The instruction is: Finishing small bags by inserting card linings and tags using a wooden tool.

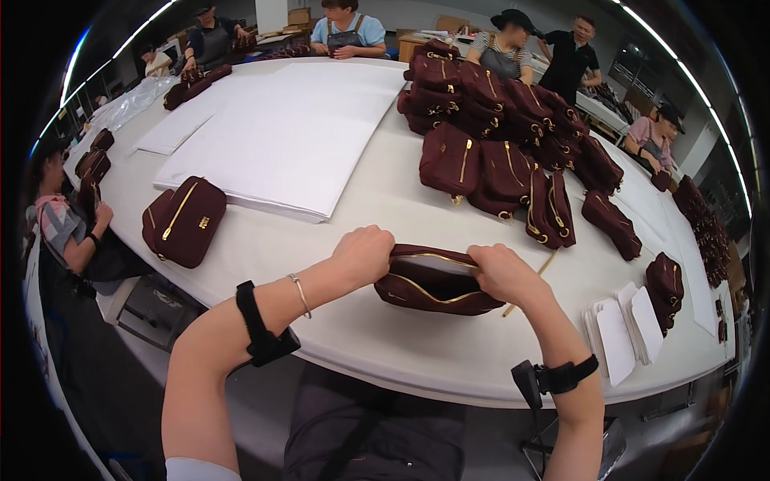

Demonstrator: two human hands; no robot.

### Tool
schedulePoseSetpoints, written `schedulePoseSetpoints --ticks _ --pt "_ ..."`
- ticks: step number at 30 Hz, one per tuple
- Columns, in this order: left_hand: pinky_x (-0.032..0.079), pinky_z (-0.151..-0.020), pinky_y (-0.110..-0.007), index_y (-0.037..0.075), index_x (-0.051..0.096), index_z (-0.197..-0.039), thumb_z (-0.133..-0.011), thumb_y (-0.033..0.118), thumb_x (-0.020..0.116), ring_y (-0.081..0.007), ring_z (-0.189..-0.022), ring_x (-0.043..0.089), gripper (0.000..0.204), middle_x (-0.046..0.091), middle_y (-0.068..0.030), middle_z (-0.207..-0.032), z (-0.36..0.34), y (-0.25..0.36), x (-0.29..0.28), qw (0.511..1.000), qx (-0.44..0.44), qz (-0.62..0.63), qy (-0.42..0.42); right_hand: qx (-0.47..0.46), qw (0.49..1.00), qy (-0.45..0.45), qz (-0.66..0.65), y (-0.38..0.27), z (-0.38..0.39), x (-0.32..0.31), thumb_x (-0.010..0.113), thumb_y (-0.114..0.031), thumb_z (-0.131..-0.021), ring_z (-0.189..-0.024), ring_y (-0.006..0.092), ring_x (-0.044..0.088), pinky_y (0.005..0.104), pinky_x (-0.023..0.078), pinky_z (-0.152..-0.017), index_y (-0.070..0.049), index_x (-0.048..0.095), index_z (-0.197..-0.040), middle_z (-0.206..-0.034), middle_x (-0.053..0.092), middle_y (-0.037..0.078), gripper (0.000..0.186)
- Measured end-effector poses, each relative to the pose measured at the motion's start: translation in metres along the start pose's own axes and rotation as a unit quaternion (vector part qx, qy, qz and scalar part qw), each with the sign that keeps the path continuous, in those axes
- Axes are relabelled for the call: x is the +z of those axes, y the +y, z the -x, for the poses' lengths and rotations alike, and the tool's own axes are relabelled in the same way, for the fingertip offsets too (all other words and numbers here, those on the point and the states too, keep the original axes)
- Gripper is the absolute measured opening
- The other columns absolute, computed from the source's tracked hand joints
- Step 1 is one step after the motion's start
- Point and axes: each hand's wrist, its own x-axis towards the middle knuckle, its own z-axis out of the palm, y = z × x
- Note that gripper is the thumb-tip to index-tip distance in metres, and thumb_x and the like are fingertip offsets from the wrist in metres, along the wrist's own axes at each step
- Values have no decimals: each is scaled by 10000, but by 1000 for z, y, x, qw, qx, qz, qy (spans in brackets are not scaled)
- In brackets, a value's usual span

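- At the far left, a co-worker [68, 216] in a pink and grey top has a hand on a dark red item at the table's edge
- Next, before your left arm, a closed dark red bag [188, 226] lies alone on the white table [353, 341], its gold zipper slanting across the face turned to you
- Behind and to the right of that bag, a broad stack of white sheets [281, 136] lies flat, a smaller white sheet [175, 132] at its left side
- Your left hand [365, 255], with a metal bangle [300, 295] at the wrist, grasps the left end of the open bag's mouth
- The open bag [437, 303] is between your hands at the near side of the table, dark red, its gold zipper parted and some pale lining showing inside
- Your right hand [505, 276] grips the right end of the same mouth, its fingertips partly hidden
- Just beyond your right hand, a thin yellowish strip [552, 260] lies on the table
- Farther back, a large pile of dark red bags [497, 120] with gold zippers and rings is heaped up
- To the right, white cards [622, 329] stand near one more dark red bag [664, 289]
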Motion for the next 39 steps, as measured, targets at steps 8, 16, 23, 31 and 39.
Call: schedulePoseSetpoints --ticks 8,16,23,31,39 --pt "515 -674 -456 6 652 -753 -703 76 627 -374 -758 638 89 646 -201 -769 4 7 4 998 66 -4 5 10 998 33 52 8 15 -6 657 -122 -764 -792 385 606 453 473 -712 -24 640 -864 -792 644 191 141" --pt "513 -630 -424 15 630 -741 -740 44 579 -347 -721 642 58 639 -180 -737 11 24 10 994 105 17 25 -93 983 54 150 -47 -19 19 647 -150 -728 -654 348 617 451 477 -604 -69 586 -806 -658 619 138 128" --pt "511 -654 -444 6 625 -756 -758 46 571 -365 -759 635 67 640 -187 -780 5 21 10 995 79 61 -29 -79 986 47 141 -44 -20 20 607 -83 -695 -637 362 608 462 474 -601 -75 589 -776 -641 607 157 84" --pt "500 -657 -477 -28 605 -738 -714 18 557 -405 -738 618 71 625 -223 -757 15 23 18 991 64 117 4 -92 985 40 142 -40 -9 13 578 -99 -757 -659 370 609 477 470 -618 -44 535 -828 -658 610 160 99" --pt "497 -680 -485 -32 614 -728 -709 56 533 -421 -740 612 121 619 -246 -749 10 5 2 998 30 47 4 -47 995 67 60 5 2 -3 564 -71 -800 -757 421 577 496 446 -673 7 583 -854 -724 592 236 97"
